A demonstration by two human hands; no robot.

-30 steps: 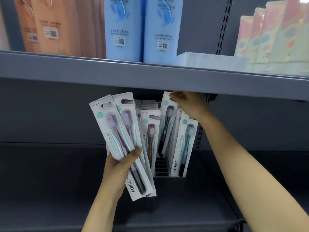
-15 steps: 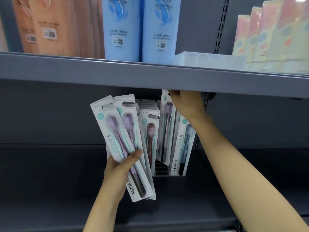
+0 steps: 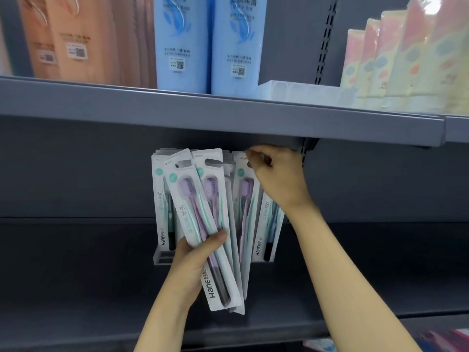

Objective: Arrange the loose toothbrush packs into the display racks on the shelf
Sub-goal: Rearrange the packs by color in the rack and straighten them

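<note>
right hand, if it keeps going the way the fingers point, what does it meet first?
The right hand points left, fingertips at the top of a purple toothbrush pack standing in the rack. It likely meets that pack's top edge first; depth is unclear.

Held packs [image 3: 203,224] hide most of the display rack [image 3: 162,257].

Single view, head-worn, wide-angle: faces a grey store shelf [image 3: 228,118] head-on, tilted slightly down, at close range. Both forearms enter from the lower edge; upper shelf stock fills the top, the display rack [image 3: 165,257] sits mid-frame.
</note>
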